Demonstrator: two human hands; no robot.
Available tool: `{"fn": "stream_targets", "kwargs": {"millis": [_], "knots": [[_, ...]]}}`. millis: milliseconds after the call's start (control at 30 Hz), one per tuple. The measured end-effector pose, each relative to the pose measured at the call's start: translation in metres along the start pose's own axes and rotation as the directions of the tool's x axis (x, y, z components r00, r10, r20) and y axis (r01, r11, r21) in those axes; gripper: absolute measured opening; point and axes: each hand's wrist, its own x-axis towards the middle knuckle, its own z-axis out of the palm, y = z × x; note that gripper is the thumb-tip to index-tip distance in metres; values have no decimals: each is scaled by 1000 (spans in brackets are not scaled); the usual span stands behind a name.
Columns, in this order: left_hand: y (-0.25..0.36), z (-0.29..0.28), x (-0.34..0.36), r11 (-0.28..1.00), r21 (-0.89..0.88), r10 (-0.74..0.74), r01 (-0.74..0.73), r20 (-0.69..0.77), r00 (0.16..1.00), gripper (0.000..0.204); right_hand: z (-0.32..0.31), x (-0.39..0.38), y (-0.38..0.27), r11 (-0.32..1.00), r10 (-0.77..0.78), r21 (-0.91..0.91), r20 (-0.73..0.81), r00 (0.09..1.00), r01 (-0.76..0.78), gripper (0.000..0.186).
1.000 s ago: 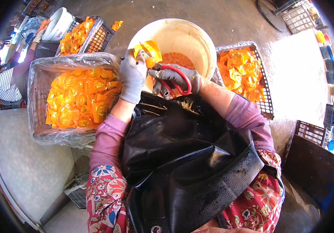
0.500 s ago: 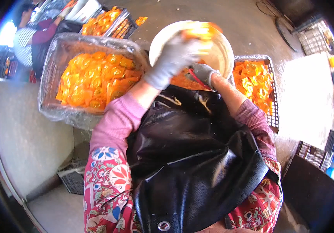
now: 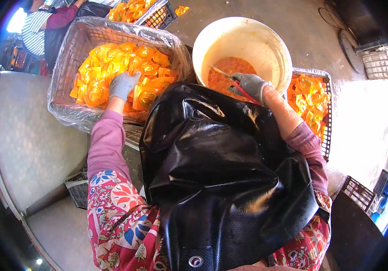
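My left hand (image 3: pixel 125 86), in a grey glove, rests on a heap of shiny orange packets (image 3: pixel 98 67) in a plastic-lined crate (image 3: pixel 63 77). Its fingertips are turned down among the packets, and whether they grip one is hidden. My right hand (image 3: pixel 250 86), also gloved in grey, is closed round the red handle of a knife (image 3: pixel 247 92). The thin blade points up and left over the opening of a white bucket (image 3: pixel 273 49). Inside the bucket lies an orange, pulpy mass (image 3: pixel 232 67).
On the right, another crate (image 3: pixel 326 113) holds more orange packets. A third filled crate (image 3: pixel 160 16) stands at the far left, near a person in a striped top (image 3: pixel 33 38). A black apron (image 3: pixel 221 171) covers my lap. A pale panel (image 3: pixel 36 140) is on the left.
My left hand has swung from above the bucket, where it held something orange, left and down onto the packets in the lined crate. My right hand still holds the knife by the bucket.
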Motion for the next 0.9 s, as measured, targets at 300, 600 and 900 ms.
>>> {"fn": "stream_targets", "kwargs": {"millis": [300,600,900], "knots": [[-3,18,-54,992,-121,54,-44,83,995,52,-3,-3,-6,998,56,3,57,997,-56,53],[-6,-1,-80,999,40,29,-32,74,997,45,-4,-8,0,997,38,-68,11,999,-37,45],[-21,-3,-77,973,-225,92,-60,132,987,45,-11,-10,-6,994,33,-104,39,999,-29,46]]}}
